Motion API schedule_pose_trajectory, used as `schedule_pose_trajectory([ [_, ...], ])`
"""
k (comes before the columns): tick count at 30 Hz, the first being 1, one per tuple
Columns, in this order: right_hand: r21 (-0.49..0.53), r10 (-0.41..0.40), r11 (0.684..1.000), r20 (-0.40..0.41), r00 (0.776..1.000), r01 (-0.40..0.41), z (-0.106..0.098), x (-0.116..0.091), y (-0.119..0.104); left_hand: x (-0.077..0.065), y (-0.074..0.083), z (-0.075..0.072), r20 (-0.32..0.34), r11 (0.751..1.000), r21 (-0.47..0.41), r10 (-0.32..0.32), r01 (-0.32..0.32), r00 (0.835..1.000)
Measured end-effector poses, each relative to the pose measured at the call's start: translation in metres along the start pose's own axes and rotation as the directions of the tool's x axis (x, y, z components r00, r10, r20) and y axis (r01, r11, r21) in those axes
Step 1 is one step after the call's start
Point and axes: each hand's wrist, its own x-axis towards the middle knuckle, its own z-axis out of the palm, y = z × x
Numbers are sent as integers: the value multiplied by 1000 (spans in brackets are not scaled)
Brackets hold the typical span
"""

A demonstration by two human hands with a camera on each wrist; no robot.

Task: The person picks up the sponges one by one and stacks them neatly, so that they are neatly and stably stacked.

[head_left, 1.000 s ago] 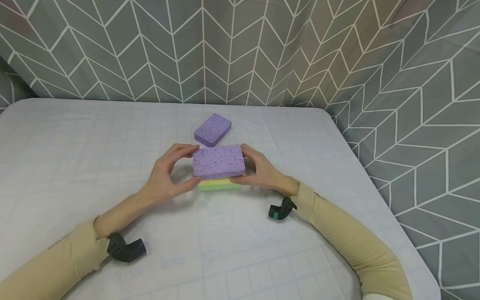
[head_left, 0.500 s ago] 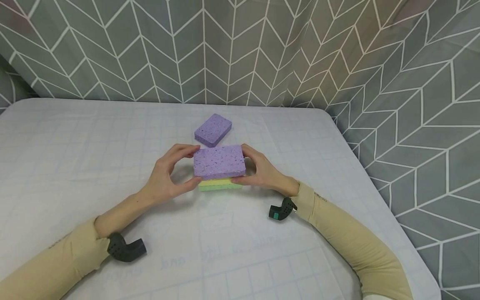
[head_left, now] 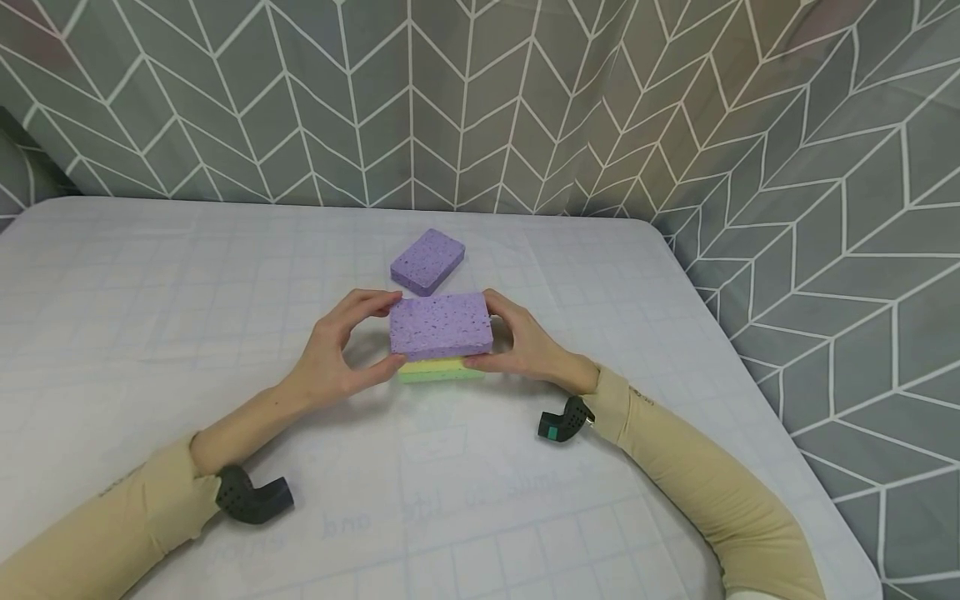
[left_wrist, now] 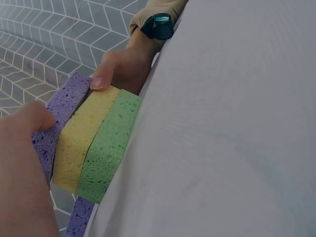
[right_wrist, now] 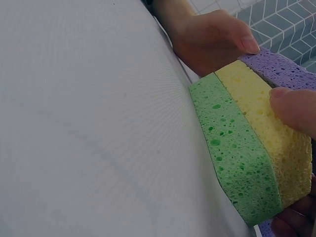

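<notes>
Centrally in the head view, a stack of three sponges sits on the white table point(head_left: 150, 333): a purple sponge point(head_left: 441, 325) on a yellow sponge point(head_left: 431, 365) on a green sponge point(head_left: 438, 377). The left hand point(head_left: 333, 354) and right hand point(head_left: 525, 342) pinch the purple one's ends between thumb and curled fingers. Just above, toward the frame's top, a second purple sponge point(head_left: 427, 261) lies apart.

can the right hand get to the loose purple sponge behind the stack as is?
Probably not yet: the right hand grips the top purple sponge of the stack. The loose purple rectangular sponge lies just behind, nothing between them.
</notes>
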Motion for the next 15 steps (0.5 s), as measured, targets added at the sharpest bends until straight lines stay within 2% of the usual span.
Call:
schedule_pose_trajectory([
  [15, -7, -15, 1000, -5, 1000, 15, -1, 0, 0, -1, -2, -1, 20, 999, 20, -27, 27, 999],
])
